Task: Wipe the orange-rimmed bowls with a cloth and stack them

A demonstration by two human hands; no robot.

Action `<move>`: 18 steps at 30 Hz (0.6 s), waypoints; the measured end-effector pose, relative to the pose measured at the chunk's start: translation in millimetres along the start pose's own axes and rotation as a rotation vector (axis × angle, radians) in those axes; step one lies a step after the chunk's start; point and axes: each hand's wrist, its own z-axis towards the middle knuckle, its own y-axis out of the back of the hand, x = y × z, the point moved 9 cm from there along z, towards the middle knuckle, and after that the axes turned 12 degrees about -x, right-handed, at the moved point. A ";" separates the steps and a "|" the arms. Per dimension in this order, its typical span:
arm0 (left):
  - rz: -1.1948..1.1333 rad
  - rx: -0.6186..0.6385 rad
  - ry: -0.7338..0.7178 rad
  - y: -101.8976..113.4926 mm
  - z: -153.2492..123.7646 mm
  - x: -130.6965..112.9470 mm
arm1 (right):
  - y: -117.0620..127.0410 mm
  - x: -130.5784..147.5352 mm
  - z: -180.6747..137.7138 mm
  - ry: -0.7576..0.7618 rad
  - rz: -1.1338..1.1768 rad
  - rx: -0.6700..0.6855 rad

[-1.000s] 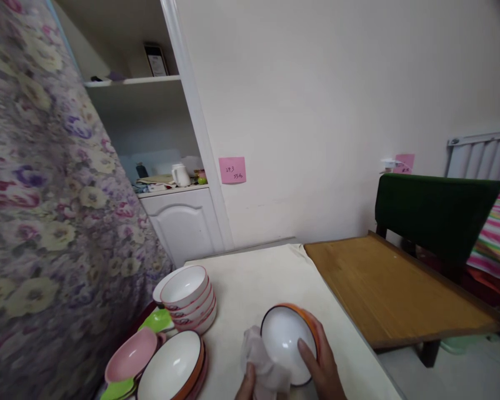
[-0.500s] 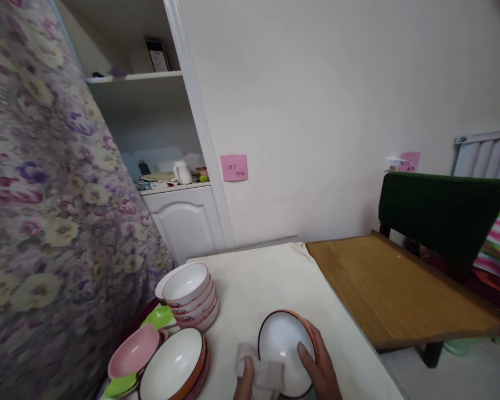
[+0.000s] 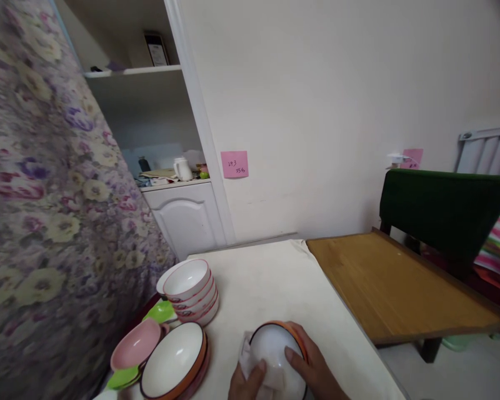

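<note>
A white bowl (image 3: 270,340) with a dark rim and orange outside is tilted toward me near the table's front. My right hand (image 3: 314,364) grips its right side, thumb inside and fingers round the outer wall. At the lower left of the bowl, my left hand (image 3: 246,382) presses a pale cloth (image 3: 245,355) over the rim, its thumb on the cloth inside. Part of the cloth lies against the bowl's inner surface. The bowl's underside is hidden.
Left on the white-covered table (image 3: 254,283) stand stacked red-rimmed bowls (image 3: 187,280), an orange-sided bowl stack (image 3: 173,361), a pink bowl (image 3: 136,344) and green dishes (image 3: 160,312). A brown wooden board (image 3: 383,283) adjoins on the right; a floral curtain (image 3: 58,222) hangs left.
The bowl has shifted slightly left and down. My left hand has moved the cloth up around the bowl's left rim, and its fingers now wrap that side.
</note>
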 end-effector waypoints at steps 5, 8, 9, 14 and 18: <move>-0.023 0.005 0.010 -2.0 4.1 -9.4 | -9.6 3.1 -1.4 -0.004 -0.003 0.140; -0.065 -0.072 0.052 4.6 7.3 -2.6 | -12.7 -16.6 -4.2 -0.008 0.031 0.047; -0.085 -0.092 0.063 7.0 8.4 1.0 | -15.1 -21.7 -6.1 0.006 0.052 0.021; -0.073 -0.199 0.068 24.3 14.7 15.8 | -22.2 -27.6 -12.8 0.038 0.051 -0.043; 0.020 -0.170 -0.074 25.9 14.8 -6.8 | -25.8 -5.1 -11.5 0.041 0.148 0.120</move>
